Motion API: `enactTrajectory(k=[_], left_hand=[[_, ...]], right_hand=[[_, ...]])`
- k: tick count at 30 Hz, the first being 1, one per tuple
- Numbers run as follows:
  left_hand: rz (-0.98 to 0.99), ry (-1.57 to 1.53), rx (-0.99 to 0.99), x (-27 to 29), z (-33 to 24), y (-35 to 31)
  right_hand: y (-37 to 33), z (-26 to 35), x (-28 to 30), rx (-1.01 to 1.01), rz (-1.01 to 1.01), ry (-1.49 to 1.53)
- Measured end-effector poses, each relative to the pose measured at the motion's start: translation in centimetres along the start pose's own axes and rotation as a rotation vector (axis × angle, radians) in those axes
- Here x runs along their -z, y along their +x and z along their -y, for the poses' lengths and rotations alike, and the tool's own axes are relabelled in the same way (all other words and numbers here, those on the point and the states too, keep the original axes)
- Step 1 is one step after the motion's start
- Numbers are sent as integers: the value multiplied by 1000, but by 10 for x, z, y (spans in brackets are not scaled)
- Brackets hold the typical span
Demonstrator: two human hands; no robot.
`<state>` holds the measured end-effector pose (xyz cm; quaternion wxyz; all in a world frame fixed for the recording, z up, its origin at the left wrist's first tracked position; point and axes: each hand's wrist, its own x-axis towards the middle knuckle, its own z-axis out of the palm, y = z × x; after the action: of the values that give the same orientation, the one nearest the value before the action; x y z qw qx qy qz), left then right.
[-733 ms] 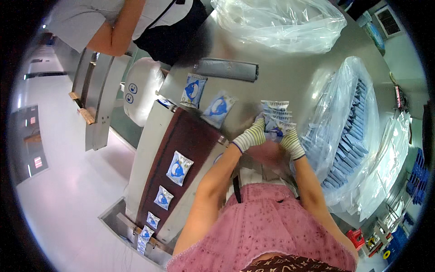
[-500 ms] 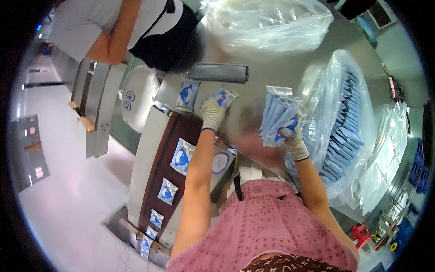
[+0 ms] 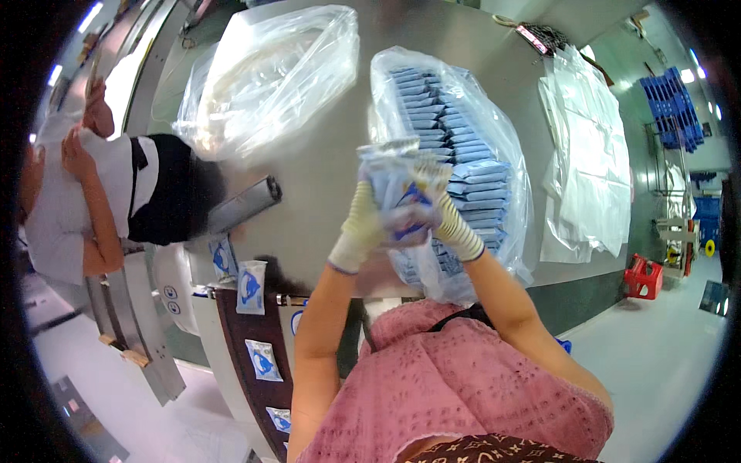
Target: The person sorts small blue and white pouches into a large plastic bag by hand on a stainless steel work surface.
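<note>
Between my two hands, a stack of small blue-and-white sachets [image 3: 395,184] is held up over the metal table, blurred by motion. My left hand [image 3: 356,231], in a striped knit glove, is closed against the stack's left side. On the other side, my gloved right hand [image 3: 454,225] grips it, with fingers across the front. Just beyond and to the right lies a large clear plastic bag [image 3: 519,231], in which rows of blue sachets [image 3: 482,181] are packed. My hands partly cover the bag's near left part.
Single sachets [image 3: 264,360] lie spaced along a dark conveyor belt [image 3: 251,390] at lower left. A grey roll [image 3: 245,204] rests on the table [image 3: 324,147] near a co-worker [image 3: 62,208]. Another clear bag [image 3: 270,77] sits at the back, flat white bags [image 3: 587,162] on the right.
My view has turned to the right. My left hand has left the belt's end and joined my right hand; the stack of sachets has risen off the table between them.
</note>
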<state>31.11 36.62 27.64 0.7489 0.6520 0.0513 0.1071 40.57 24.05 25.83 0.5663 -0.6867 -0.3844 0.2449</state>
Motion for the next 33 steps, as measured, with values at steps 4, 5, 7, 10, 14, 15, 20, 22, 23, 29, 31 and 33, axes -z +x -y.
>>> enactTrajectory(k=[4, 5, 7, 10, 14, 15, 20, 22, 23, 29, 31, 33], left_hand=[[15, -124, 91, -45, -18, 54], [41, -161, 142, -59, -25, 58], [-98, 428, -299, -72, 7, 67], [-272, 1010, -452, -82, 22, 82], [-255, -493, 229, -86, 47, 87], [-257, -373, 277, -92, 45, 79], [-23, -127, 270, -70, 62, 85], [19, -223, 245, -51, 63, 90], [79, -247, 286, -49, 55, 104], [2, 823, 92, -27, 115, 188], [284, 1435, 67, -116, 50, 194], [398, 1568, -93, -131, 97, 179]], right_hand=[[-22, -41, 46, 93, -201, 142], [-35, -44, 54, 44, -226, 353], [-43, -48, 71, 9, -252, 756], [-53, -46, 82, -16, -280, 1247], [-62, -108, 108, -279, -221, 701], [-51, -97, 112, -300, -150, 465], [-3, -49, 119, 13, 188, 50], [10, -35, 148, -363, 229, 505], [11, -72, 166, -224, 176, 319], [44, -95, 175, -181, -456, -544], [32, -82, 200, 70, -535, -480], [31, -43, 212, 242, -435, -363]])
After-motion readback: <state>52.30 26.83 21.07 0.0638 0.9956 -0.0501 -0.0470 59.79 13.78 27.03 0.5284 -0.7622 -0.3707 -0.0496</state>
